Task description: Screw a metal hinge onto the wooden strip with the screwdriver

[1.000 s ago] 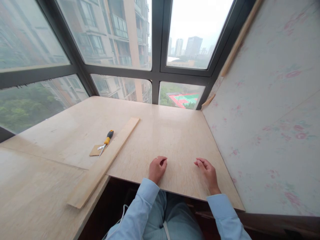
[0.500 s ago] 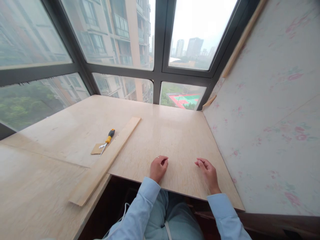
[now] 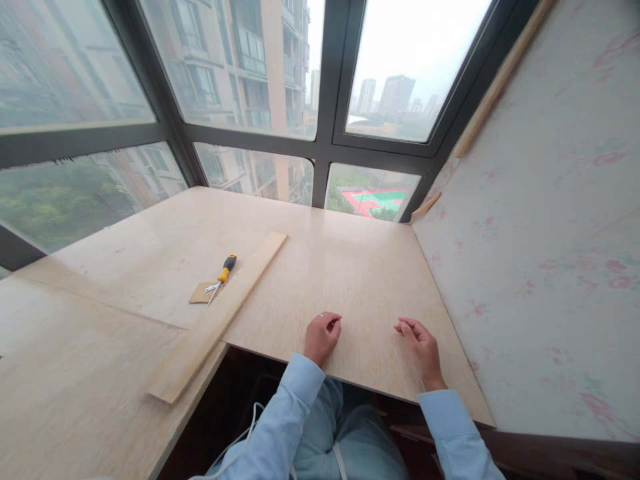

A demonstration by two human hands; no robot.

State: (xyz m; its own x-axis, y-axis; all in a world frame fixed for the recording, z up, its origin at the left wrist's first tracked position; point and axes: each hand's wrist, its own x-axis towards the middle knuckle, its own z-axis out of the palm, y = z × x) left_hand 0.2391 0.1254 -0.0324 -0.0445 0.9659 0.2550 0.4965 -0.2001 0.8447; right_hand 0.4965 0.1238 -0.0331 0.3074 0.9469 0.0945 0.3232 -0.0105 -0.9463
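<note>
My left hand (image 3: 323, 338) rests on the pale desktop (image 3: 350, 267) near its front edge, fingers curled in towards the thumb, a ring on one finger. To its right, my right hand (image 3: 421, 348) lies on the same surface, also loosely closed. Nothing shows in either hand, and bare desktop lies between them. Left of my left hand a long wooden board (image 3: 225, 317) lies flat at a slant. Just beyond the board is a screwdriver (image 3: 227, 268) with a yellow and black handle. Its shaft crosses a small metal piece (image 3: 212, 288) on a brown cardboard square (image 3: 200, 293).
Dark window frames (image 3: 323, 180) border the far side of the desktop. A flowered wallpapered wall (image 3: 545, 253) stands close on the right, its edge peeling near the window. A white cord (image 3: 255, 420) hangs by my left sleeve, over a dark gap under the desktop.
The whole view has shifted slightly to the left, so everything appears a little further right. My hands, the board and the screwdriver keep their places on the desktop.
</note>
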